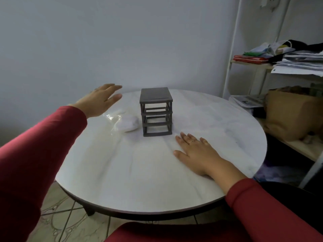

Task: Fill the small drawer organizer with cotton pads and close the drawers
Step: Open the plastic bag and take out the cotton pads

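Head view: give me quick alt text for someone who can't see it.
A small dark three-tier drawer organizer stands on a round white table, with a clear bag of white cotton pads against its left side. The left hand hovers open above the bag; the right hand rests flat on the table.

A round white counter (227, 123) fills the middle of the scene, its dark rim curving along the near edge. Behind it rises a plain pale wall (104, 41). Down at the near left, patterned floor tiles (70, 219) show beneath the counter. Over on the right stands a white-framed shelf (232, 60), and it is crowded: a red folder (250, 59) lies flat on the upper board, a thick stack of papers (300, 64) sits just right of it, with dark cloth (304, 45) draped on top. Lower down, a brown paper bag (290, 116) bulges on the shelf, with printed sheets (248, 101) just left of it.
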